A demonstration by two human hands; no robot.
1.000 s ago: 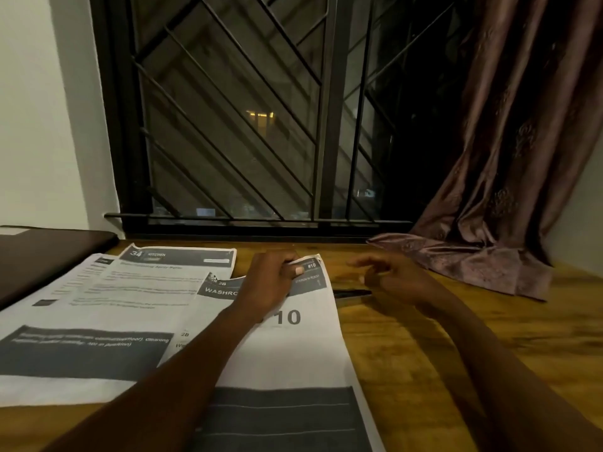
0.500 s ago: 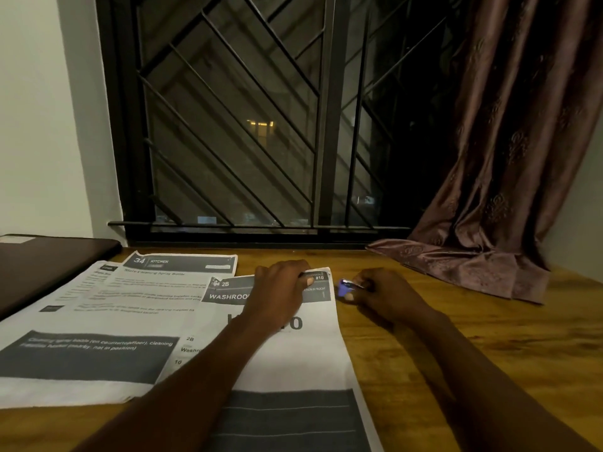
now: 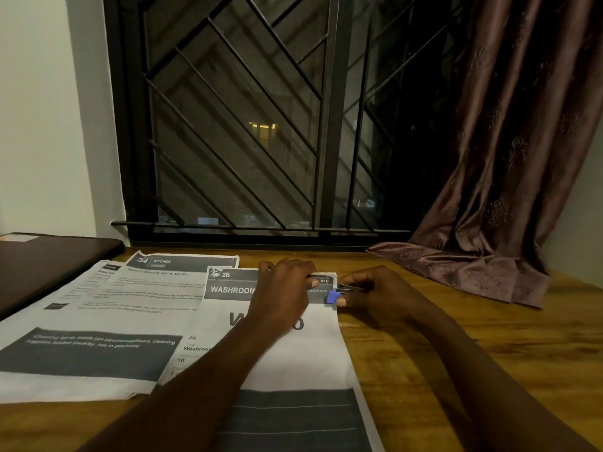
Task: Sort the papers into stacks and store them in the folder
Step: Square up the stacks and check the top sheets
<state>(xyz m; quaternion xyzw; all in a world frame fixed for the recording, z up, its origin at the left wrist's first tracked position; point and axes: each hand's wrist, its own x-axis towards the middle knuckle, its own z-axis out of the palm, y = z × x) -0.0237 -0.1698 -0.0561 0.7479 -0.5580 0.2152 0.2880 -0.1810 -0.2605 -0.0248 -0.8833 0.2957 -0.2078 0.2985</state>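
Note:
A stack of printed papers headed WASHROOM lies on the wooden table in front of me. My left hand holds its top edge, fingers curled over the far rim and thumb pressed on the sheet. My right hand pinches a small blue binder clip by its metal handles at the stack's top right corner. A second spread of papers headed KITCHEN lies to the left, partly under the first stack. A dark folder rests at the far left.
A barred window runs along the back of the table. A brown curtain hangs at the right, with its hem pooled on the tabletop. Bare wood shows to the right of my right arm.
My right hand picked up the blue clip from the table and brought it left to the stack's top right corner. My left hand stayed on the top edge.

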